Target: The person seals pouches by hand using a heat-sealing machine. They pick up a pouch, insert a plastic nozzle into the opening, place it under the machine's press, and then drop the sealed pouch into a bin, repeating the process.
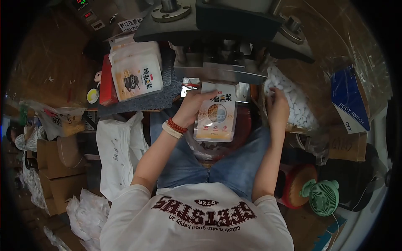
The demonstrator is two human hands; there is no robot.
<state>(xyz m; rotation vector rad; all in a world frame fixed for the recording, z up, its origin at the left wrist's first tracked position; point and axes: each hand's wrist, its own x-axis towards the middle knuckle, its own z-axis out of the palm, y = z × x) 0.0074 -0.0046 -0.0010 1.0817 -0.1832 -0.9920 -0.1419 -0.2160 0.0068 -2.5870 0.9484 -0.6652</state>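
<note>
We have one pouch in work, pinched by our left hand; right hand at white pieces, grip unclear; other pouches stacked.

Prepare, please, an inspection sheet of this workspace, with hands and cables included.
Surface: grey mat under the pouch stack.
Things in use: one printed pouch, held below the machine; white pieces heaped at right.
Clutter: plastic bags and cartons at left.
Hands: left hand holds the pouch; right hand is at the white pieces, grip unclear.
Cables: thin cord by the green fan.
Surroundings: blue box at right; other people, nothing seen.
</note>
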